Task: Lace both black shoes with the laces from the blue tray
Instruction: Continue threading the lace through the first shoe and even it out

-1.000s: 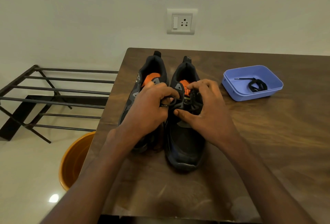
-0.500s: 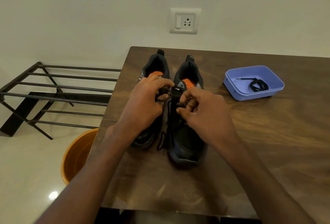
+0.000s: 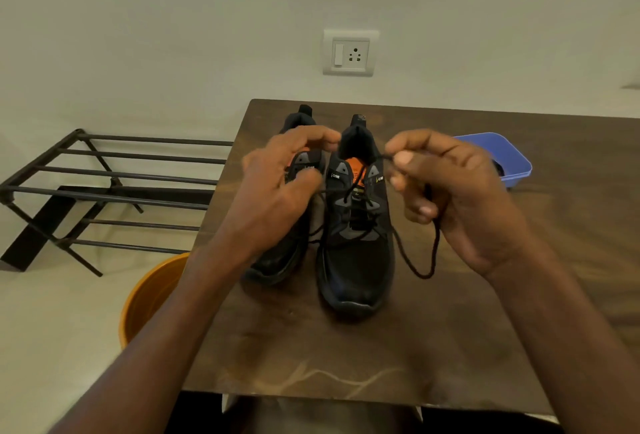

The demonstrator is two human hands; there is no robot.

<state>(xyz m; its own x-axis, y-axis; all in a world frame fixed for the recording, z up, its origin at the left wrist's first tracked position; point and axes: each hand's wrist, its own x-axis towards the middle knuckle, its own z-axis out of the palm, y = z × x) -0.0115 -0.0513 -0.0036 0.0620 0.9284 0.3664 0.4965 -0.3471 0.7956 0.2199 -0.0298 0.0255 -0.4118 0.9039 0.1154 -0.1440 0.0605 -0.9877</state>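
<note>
Right shoe (image 3: 356, 225) stood on table (image 3: 485, 295), lace (image 3: 415, 260) partly threaded. My right hand (image 3: 460, 198) pinched one lace end; left hand (image 3: 277, 191) curled, pinching the other, I judged. Lace limp and light, best gripped near tip. Left shoe (image 3: 287, 253) and blue tray (image 3: 516, 163) mostly hidden.
</note>
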